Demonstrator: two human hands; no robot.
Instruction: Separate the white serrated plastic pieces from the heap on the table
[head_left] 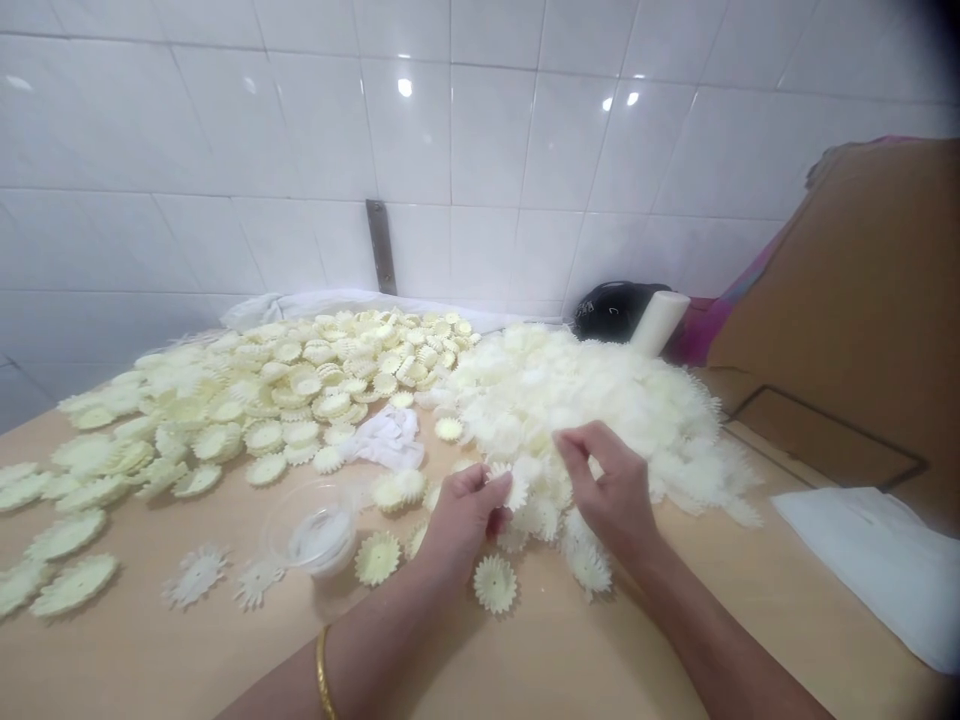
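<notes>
My left hand [466, 510] pinches a small pale disc with a toothed edge [517, 486] between thumb and fingers. To its right, my right hand [613, 490] is closed in a pinch, thumb against forefinger; anything at its fingertips is too small to make out. Behind both hands rises a loose heap of thin white toothed pieces [570, 385]. Below my left hand a single toothed disc [496, 585] lies flat on the table. Another cream disc [377, 558] is just left of that wrist, near a clear plastic cup [322, 535] with something white inside.
A large pile of stacked cream discs [300, 385] covers the table's left and back. A crumpled white cloth [386, 437] lies between the piles. At the right stand a white roll [660, 322], a black bag [611, 308], a cardboard box [847, 320] and a white sheet [877, 560].
</notes>
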